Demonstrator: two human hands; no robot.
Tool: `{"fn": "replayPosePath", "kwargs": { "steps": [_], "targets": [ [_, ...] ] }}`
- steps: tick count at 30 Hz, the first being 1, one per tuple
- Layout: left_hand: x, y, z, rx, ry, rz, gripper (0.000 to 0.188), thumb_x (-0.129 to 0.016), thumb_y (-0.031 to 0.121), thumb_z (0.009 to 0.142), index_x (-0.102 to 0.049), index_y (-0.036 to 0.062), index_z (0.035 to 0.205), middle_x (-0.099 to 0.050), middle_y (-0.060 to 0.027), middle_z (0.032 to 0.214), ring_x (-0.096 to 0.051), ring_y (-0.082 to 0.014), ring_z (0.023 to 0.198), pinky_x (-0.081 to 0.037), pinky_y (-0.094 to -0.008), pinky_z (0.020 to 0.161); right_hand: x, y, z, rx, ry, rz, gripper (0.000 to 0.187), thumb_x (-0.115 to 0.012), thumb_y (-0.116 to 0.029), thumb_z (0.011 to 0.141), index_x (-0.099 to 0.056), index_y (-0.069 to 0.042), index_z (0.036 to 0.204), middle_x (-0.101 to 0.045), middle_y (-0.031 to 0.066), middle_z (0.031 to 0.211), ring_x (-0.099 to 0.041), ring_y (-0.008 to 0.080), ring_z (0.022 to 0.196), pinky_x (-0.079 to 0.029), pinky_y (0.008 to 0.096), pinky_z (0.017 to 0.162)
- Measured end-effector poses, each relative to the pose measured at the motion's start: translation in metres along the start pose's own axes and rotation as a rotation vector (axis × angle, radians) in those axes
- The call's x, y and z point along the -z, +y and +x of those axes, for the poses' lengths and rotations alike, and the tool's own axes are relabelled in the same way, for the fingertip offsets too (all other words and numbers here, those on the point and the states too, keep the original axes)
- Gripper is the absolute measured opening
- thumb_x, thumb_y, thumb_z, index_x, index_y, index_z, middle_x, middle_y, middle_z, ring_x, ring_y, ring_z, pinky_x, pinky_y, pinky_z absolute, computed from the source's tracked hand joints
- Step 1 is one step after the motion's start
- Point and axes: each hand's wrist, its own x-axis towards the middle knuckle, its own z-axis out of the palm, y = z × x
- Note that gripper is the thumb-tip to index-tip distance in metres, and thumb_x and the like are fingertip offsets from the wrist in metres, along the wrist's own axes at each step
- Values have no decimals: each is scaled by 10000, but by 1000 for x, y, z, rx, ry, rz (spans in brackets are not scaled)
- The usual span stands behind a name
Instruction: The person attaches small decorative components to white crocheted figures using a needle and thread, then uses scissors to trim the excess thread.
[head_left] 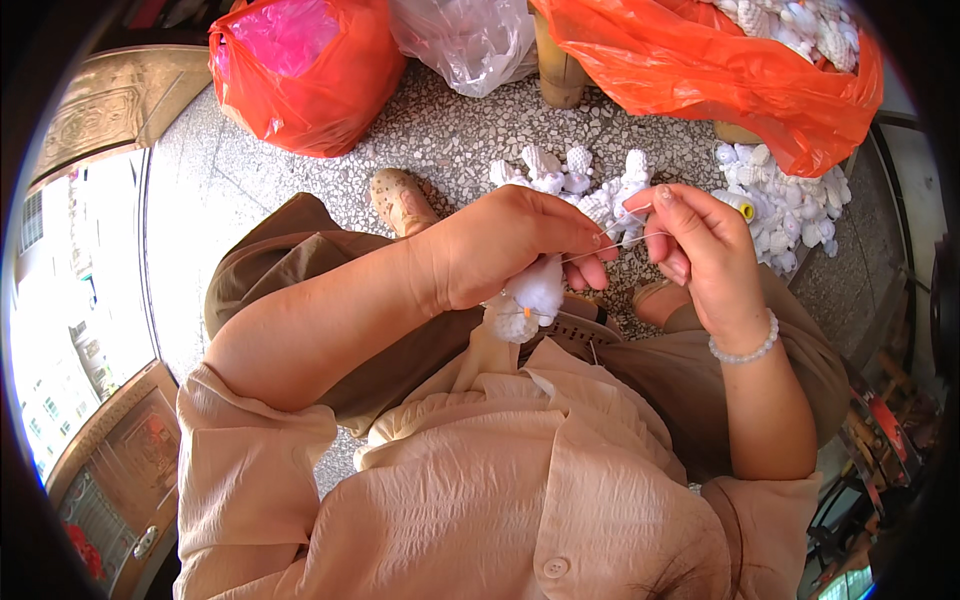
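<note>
Our left hand is closed around a small white crocheted toy, which hangs just below the fingers, over our lap. Our right hand is pinched shut on a white thread; whether a needle sits in that pinch we cannot tell. The thread runs nearly level from the left fingertips to the right ones, so its long axis lies across us, left to right, and the toy lies to the left of and slightly below the right hand. The left hand is the nearer to the toy, touching it. Beyond our knees, finished white toys lie heaped on the speckled terrazzo floor. An orange plastic bag of more toys, a red bag and a clear bag stand behind them. A doorway shows at left.
</note>
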Motion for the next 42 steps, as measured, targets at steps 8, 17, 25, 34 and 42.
{"fn": "replayPosePath", "kwargs": {
  "steps": [8,17,25,34,42],
  "targets": [
    [1,-1,0,7,-3,20,220,-554,109,858,-626,-68,966,-643,-126,807,-612,-159,751,-483,-251,651,0,-5,2,65,24,-76,208,-493,-170,927,-616,-9,975,-421,-55,592,-335,16,513,-262,176,456],
    [1,-3,-1,-1,-11,69,216,-571,103,848,-634,-63,970,-637,-103,801,-573,-120,683,-460,-234,601,2,-7,2,73,-27,-151,185,-488,-120,926,-608,1,999,-463,-64,662,-375,10,590,-319,165,531],
    [0,-1,-1,8,-32,176,222,-583,130,854,-654,-39,979,-594,-48,699,-492,-86,590,-408,-213,546,-2,-9,1,62,-122,-169,167,-508,-90,915,-610,-7,1018,-540,-45,793,-417,21,676,-371,178,625],
    [1,2,-1,49,-37,171,215,-579,136,859,-658,-32,968,-583,-49,654,-521,-93,593,-402,-214,543,1,-3,5,312,-130,-688,57,-602,-24,823,-601,11,869,-534,34,739,-484,99,635,-412,242,583],
    [-6,1,1,-51,-38,56,177,-561,47,845,-597,-79,965,-613,-89,762,-567,-128,652,-484,-267,615,-3,-1,7,394,-87,-722,81,-576,-65,860,-585,16,855,-561,66,753,-542,153,658,-441,274,599]
  ]
}}
